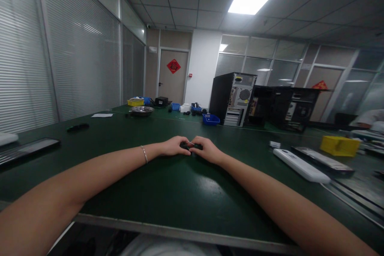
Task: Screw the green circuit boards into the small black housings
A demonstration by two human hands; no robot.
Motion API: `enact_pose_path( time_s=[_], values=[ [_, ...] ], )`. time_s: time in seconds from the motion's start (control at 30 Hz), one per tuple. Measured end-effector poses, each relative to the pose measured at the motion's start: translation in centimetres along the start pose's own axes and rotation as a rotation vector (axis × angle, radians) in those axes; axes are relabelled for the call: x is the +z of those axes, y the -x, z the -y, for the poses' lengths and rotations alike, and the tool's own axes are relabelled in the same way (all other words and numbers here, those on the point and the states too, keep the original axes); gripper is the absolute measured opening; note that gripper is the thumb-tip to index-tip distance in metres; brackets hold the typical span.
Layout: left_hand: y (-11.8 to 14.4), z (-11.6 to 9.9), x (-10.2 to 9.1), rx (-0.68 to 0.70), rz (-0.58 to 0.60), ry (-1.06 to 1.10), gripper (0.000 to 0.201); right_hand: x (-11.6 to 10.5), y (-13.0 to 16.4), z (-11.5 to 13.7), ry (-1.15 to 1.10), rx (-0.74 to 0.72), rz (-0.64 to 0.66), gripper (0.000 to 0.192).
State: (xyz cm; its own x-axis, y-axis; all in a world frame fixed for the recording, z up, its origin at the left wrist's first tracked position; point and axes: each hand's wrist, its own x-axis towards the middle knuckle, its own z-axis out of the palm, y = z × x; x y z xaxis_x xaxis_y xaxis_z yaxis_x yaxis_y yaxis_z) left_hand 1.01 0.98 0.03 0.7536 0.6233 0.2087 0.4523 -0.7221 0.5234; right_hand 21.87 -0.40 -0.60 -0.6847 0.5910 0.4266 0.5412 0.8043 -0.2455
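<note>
The left hand (174,146) and right hand (207,151) are close together, clamped on a small dark object (186,146) above the table (156,196).

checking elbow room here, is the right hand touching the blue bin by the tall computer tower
Apart: the head view shows a strip of green tabletop between the right hand and the blue bin, which sits farther back.
</note>
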Motion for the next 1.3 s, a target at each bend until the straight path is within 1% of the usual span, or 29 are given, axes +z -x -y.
enact_pose_path(
  time_s=[0.1, 0.23, 0.3, 0.4, 0.5, 0.6, 0.73, 1.03, 1.23, 1.3],
  values=[
    [0.1, 0.0, -0.2, 0.023, 0.002, 0.010, 0.031, -0.2, 0.0, 0.1, -0.011, -0.011, 0.002, 0.019],
    [0.5, -0.3, -0.8, 0.082, -0.016, 0.008, 0.045, -0.4, 0.0, 0.2, -0.035, -0.009, -0.019, 0.021],
    [0.8, -0.5, -1.2, 0.118, -0.062, -0.021, 0.047, -0.6, 0.1, 0.1, -0.042, 0.007, -0.058, 0.022],
    [1.2, -0.9, -1.6, 0.176, -0.172, -0.106, 0.036, -0.8, 0.1, -0.3, -0.045, 0.043, -0.150, 0.021],
    [1.3, -1.0, -1.7, 0.230, -0.246, -0.201, 0.034, -0.9, 0.1, -0.9, -0.043, 0.077, -0.235, 0.020],
    [1.2, -1.0, -1.3, 0.291, -0.216, -0.284, 0.026, -0.8, 0.1, -1.5, -0.040, 0.095, -0.278, 0.019],
    [0.9, -0.9, -0.7, 0.344, -0.150, -0.366, 0.012, -0.6, 0.2, -1.9, -0.036, 0.098, -0.290, 0.018],
    [0.6, -0.4, -0.4, 0.323, -0.135, -0.455, 0.015, -0.3, 0.3, -1.4, -0.024, 0.080, -0.253, 0.017],
    [1.1, -0.9, -0.3, 0.311, -0.143, -0.462, 0.010, -0.6, 0.5, -0.7, -0.020, 0.088, -0.234, 0.017],
    [1.3, -1.2, -0.3, 0.304, -0.153, -0.447, 0.014, -0.6, 0.5, -0.7, -0.022, 0.093, -0.226, 0.017]
  ],
)
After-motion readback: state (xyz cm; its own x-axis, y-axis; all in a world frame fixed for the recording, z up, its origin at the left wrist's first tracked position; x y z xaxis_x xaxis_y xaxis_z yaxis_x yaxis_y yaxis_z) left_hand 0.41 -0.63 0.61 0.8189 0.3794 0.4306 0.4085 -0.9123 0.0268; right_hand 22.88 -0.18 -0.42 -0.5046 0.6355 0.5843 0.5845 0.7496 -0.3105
